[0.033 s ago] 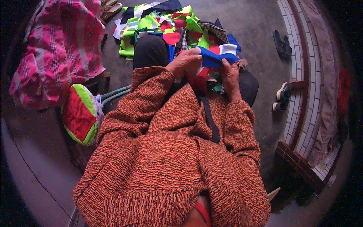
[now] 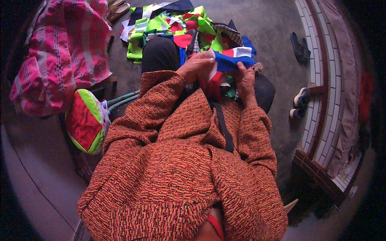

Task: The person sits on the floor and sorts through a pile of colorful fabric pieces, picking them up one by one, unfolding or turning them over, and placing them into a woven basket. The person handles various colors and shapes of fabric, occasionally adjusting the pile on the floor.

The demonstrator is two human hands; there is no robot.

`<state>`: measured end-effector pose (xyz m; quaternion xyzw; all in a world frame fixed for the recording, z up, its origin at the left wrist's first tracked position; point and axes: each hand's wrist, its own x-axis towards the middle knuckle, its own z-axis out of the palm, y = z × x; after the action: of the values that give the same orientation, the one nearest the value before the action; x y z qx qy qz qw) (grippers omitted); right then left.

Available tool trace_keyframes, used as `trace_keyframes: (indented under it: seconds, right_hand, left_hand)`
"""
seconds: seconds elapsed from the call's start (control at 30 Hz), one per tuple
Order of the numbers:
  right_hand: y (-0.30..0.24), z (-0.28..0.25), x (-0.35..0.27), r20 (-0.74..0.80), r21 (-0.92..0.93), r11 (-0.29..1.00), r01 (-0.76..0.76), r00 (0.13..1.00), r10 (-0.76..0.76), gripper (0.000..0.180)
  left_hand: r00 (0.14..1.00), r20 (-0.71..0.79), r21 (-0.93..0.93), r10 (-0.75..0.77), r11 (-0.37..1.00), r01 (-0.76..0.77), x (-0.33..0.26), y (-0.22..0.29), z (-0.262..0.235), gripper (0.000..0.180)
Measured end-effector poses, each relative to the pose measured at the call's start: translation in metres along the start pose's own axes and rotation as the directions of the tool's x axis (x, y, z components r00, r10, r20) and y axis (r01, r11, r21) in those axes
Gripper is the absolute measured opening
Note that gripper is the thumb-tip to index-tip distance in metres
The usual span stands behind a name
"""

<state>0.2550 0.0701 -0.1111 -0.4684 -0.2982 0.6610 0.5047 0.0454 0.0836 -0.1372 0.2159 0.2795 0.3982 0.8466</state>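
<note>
Left hand (image 2: 197,67) pinches white cloth (image 2: 213,69), right hand (image 2: 245,82) blue cloth (image 2: 230,62); loose pinch could drop either among scraps (image 2: 157,25).

We hold a blue cloth strip (image 2: 232,62) between our knees (image 2: 160,52), our right grip (image 2: 245,80) pinching it near one end, our left grip (image 2: 196,67) on white cloth (image 2: 211,71) at the other; we cannot tell whether the two are joined. Beyond, a heap of green, red, white and black scraps (image 2: 159,24) lies on the floor (image 2: 261,24). To our left we see a pink checked cloth (image 2: 88,44) and a rounded red-and-green bundle (image 2: 85,122); to our right, dark sandals (image 2: 297,47).
</note>
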Motion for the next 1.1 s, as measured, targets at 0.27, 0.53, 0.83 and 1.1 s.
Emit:
trace_keyframes:
  seconds: [0.27,0.53,0.83,1.1]
  right_hand:
    - [-0.004,-0.009,0.007,-0.334,-0.012,0.970,0.241,0.914,-0.231,0.023]
    - [0.002,-0.013,0.005,-0.195,-0.283,0.913,-0.293,0.950,0.245,0.053]
    - [0.010,-0.003,-0.001,0.319,-0.159,0.959,-0.233,0.907,0.274,0.055]
    - [-0.018,0.014,-0.012,0.548,0.118,0.933,-0.341,0.806,0.226,0.054]
  left_hand:
    - [0.997,-0.052,-0.049,0.059,0.997,-0.062,-0.007,0.011,0.014,0.024]
    - [0.993,-0.068,-0.247,0.099,0.962,-0.112,-0.007,0.018,0.014,0.029]
    - [1.000,-0.003,-0.293,-0.024,0.956,0.022,-0.004,0.017,0.019,0.035]
    - [1.000,-0.005,-0.003,-0.028,1.000,0.028,-0.007,0.015,0.024,0.040]
